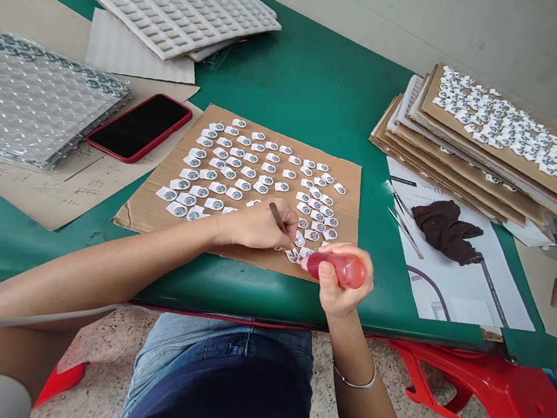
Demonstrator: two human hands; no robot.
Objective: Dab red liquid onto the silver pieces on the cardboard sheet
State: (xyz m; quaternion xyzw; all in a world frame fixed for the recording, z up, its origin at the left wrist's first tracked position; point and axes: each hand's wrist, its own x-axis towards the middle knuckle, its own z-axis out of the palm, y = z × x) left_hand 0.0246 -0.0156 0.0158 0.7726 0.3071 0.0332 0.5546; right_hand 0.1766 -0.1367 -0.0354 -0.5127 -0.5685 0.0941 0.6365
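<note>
White tag [292, 256] sat at cardboard's [143, 210] five o'clock; my left hand [256, 224] pinched dark tool [276, 216], right hand [342, 298] clamped red bottle [336, 268], nearly together. Oversqueezing risked flooding it; forearm [153, 248] drag risked shifting neighbours [194, 213].

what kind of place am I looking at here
Probably a small assembly workshop: cardboard sheets carry rows of small tagged discs, and the right hand holds a red squeeze bottle.

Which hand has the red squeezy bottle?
The right hand, on the arm with the bracelet, holds the red bottle. The left hand holds a thin brown tool instead.
</note>
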